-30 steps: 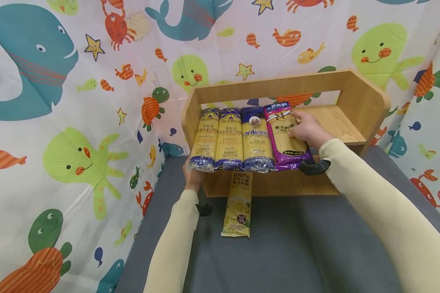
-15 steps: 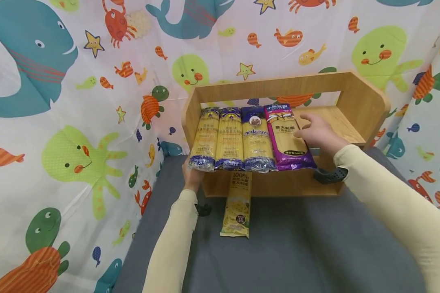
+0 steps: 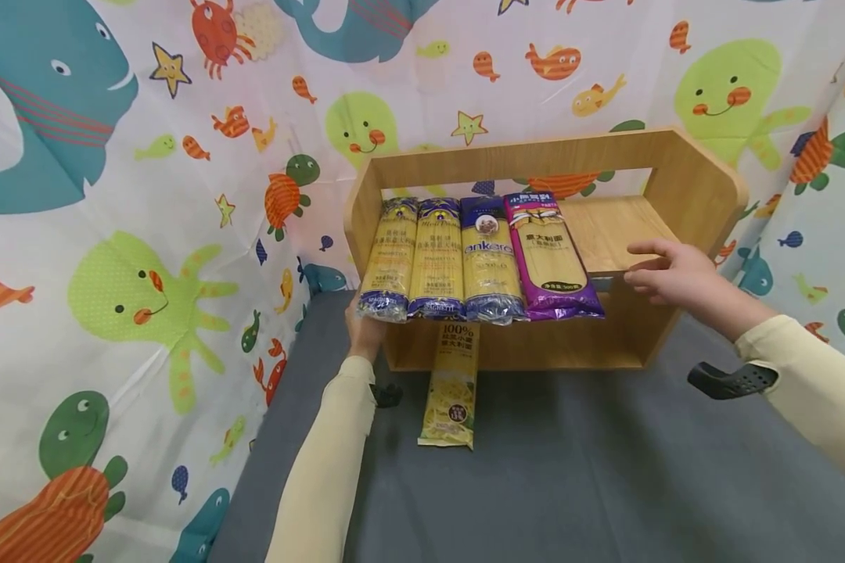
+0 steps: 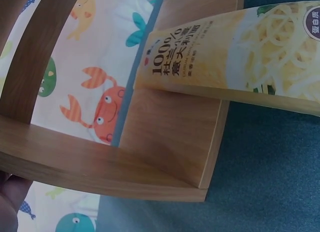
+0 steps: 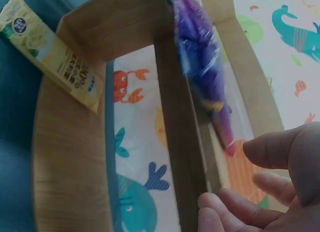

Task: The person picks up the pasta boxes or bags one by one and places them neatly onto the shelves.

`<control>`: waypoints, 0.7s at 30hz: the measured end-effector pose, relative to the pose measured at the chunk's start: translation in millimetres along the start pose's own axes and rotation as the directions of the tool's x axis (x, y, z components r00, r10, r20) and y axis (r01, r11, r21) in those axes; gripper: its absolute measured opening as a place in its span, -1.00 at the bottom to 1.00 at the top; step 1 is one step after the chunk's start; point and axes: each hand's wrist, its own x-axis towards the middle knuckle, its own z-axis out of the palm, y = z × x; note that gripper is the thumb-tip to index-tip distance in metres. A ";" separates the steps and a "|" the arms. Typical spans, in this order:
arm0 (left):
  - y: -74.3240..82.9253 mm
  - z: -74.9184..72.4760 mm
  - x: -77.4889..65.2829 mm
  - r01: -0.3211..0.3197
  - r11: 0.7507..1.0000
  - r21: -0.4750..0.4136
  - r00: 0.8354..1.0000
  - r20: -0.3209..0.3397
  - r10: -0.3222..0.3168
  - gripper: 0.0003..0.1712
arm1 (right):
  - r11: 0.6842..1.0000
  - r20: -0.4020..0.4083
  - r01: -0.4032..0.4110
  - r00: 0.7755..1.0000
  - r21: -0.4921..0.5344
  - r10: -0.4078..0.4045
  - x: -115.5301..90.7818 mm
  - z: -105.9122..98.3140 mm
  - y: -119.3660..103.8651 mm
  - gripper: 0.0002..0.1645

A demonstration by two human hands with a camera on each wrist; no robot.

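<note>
My left hand (image 3: 366,324) holds the left side of a two-level wooden shelf (image 3: 521,166); most of its fingers are hidden, and only a bit of the hand (image 4: 12,199) shows in the left wrist view. Side by side on the upper board lie two blue-and-yellow spaghetti packs (image 3: 389,254) (image 3: 437,254), a blue-topped spaghetti pack (image 3: 493,258) and a purple pasta pack (image 3: 551,250). My right hand (image 3: 683,281) hovers right of the purple pack, holding nothing, its fingers loosely bent and apart. On the lower level a yellow pasta pack (image 3: 453,387) juts out over the front edge.
The upper board's right part (image 3: 616,227) is bare wood beside the purple pack. The shelf's right side panel (image 3: 711,188) rises behind my right hand. A dark grey tabletop (image 3: 535,469) spreads in front, and a sea-animal print curtain (image 3: 253,47) hangs behind.
My right hand has let go of the purple pack and moved away to the right. The left hand stays on the shelf's side. The head view has shifted slightly.
</note>
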 end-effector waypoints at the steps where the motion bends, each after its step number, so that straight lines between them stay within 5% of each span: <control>1: 0.5 -0.5 0.0 -0.001 1.000 0.003 1.000 -0.002 0.001 -0.52 | 1.000 0.008 0.001 1.000 0.005 -0.001 -1.5 0.3 5.4 -0.25; 10: -0.8 -0.1 0.2 -0.018 1.000 -0.020 1.000 -0.011 0.018 -0.47 | 0.997 0.103 -0.040 0.994 0.069 0.032 3.6 39.2 58.1 -0.35; 21: 1.6 -0.5 -1.3 0.013 0.999 -0.044 1.000 -0.003 -0.013 -0.48 | 0.969 0.199 -0.100 0.978 0.225 0.055 29.3 142.0 80.7 -0.28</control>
